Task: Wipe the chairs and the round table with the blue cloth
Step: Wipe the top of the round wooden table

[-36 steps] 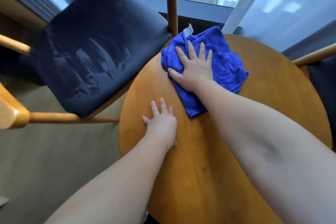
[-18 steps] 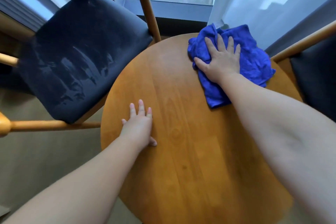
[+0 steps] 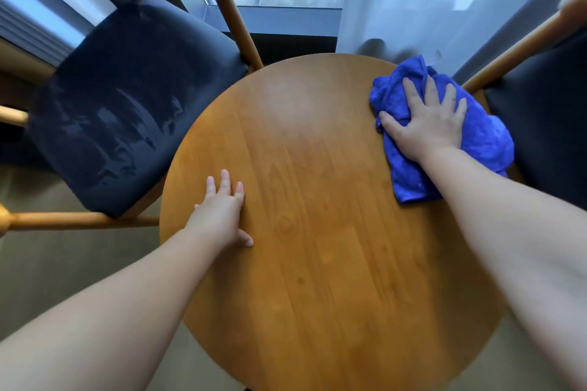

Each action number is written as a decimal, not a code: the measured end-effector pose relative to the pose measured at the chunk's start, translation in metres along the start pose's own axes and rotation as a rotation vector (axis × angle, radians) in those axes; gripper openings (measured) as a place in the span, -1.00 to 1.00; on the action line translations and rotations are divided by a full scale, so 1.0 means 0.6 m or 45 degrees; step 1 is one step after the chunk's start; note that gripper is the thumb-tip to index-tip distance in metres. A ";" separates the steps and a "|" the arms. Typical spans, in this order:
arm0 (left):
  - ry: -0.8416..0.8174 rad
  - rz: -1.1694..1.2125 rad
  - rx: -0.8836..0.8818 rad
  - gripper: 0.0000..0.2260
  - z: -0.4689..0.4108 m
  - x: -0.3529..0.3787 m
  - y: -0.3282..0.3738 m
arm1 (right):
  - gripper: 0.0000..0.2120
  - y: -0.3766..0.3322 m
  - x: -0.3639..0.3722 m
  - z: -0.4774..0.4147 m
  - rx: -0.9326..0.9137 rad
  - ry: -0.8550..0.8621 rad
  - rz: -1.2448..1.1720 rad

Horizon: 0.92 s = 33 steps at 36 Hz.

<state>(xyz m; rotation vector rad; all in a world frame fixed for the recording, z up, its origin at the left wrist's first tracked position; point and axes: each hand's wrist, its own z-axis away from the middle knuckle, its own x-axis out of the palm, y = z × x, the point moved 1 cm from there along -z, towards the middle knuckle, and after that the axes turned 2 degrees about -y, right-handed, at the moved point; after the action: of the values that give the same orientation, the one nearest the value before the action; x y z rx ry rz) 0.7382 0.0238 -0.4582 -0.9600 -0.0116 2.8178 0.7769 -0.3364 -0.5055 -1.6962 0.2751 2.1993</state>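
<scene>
By a bright window, the round table (image 3: 317,232) gets its wipe: my right hand (image 3: 425,124) presses flat, fingers spread, on the blue cloth (image 3: 413,181) at the far right edge; my left hand (image 3: 222,213) braces open-palmed, holding nothing. Next, I'd judge, a sweep toward the unwiped centre.

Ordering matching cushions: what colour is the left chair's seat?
Dark navy seat, streaked with wipe marks; head view.

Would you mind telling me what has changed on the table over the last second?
The right hand slid the cloth along the table's far edge, from beside the left chair over to the right side. The left hand stayed flat near the left edge.
</scene>
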 end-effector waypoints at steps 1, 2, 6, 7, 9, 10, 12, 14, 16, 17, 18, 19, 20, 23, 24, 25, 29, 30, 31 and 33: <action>0.001 -0.002 -0.007 0.06 0.000 0.000 0.000 | -0.22 0.008 0.002 0.005 0.009 0.003 -0.003; 0.001 -0.003 -0.012 0.06 0.001 0.000 0.000 | -0.22 0.016 0.004 0.011 0.020 0.004 -0.002; 0.008 -0.023 -0.025 0.06 0.003 -0.002 0.000 | -0.22 0.047 0.009 0.036 0.075 0.004 -0.001; 0.011 -0.034 -0.026 0.05 0.004 -0.002 0.001 | -0.23 0.055 0.010 0.044 0.088 0.008 0.003; 0.012 -0.044 -0.030 0.05 0.005 -0.002 0.004 | -0.22 0.072 0.012 0.060 0.115 0.024 0.022; 0.013 -0.042 -0.033 0.05 0.005 -0.001 0.005 | -0.22 0.081 0.013 0.068 0.131 0.032 0.032; 0.022 -0.038 -0.034 0.05 0.005 -0.002 0.008 | -0.21 0.097 0.015 0.081 0.162 0.044 0.036; 0.030 -0.035 -0.035 0.04 0.006 -0.002 0.009 | -0.20 0.109 0.018 0.094 0.192 0.054 0.021; 0.027 -0.032 -0.033 0.04 0.007 -0.002 0.007 | -0.21 0.118 0.021 0.108 0.223 0.057 0.008; 0.028 -0.030 -0.029 0.04 0.007 -0.002 0.006 | -0.22 0.123 0.023 0.115 0.238 0.058 -0.004; 0.029 -0.029 -0.025 0.04 0.008 -0.002 0.005 | -0.22 0.127 0.025 0.122 0.255 0.060 -0.020; 0.029 -0.029 -0.022 0.04 0.008 -0.002 0.005 | -0.22 0.130 0.027 0.130 0.270 0.063 -0.033; 0.027 -0.030 -0.020 0.04 0.007 -0.002 0.005 | -0.22 0.133 0.028 0.138 0.286 0.068 -0.042; 0.024 -0.025 -0.014 0.05 0.006 -0.002 0.006 | -0.20 0.135 0.033 0.163 0.326 0.076 -0.055; 0.024 -0.023 -0.013 0.05 0.005 -0.002 0.006 | -0.20 0.135 0.036 0.171 0.342 0.078 -0.059; 0.022 -0.021 -0.012 0.06 0.004 -0.002 0.005 | -0.21 0.136 0.037 0.179 0.366 0.076 -0.064; 0.024 -0.003 0.000 0.07 0.001 0.003 0.002 | -0.21 0.135 0.045 0.211 0.469 0.075 -0.086; 0.026 0.003 0.004 0.07 0.000 0.004 0.001 | -0.21 0.134 0.048 0.218 0.491 0.076 -0.092; 0.027 0.009 0.008 0.07 -0.002 0.004 0.000 | -0.21 0.131 0.050 0.224 0.511 0.076 -0.091; 0.029 0.016 0.020 0.07 -0.006 0.003 -0.001 | -0.20 0.122 0.054 0.230 0.551 0.065 -0.073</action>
<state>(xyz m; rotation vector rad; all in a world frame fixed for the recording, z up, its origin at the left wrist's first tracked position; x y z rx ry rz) 0.7393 0.0247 -0.4622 -0.9925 0.0190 2.8140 0.6177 -0.3490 -0.5043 -1.4973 0.6537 1.8841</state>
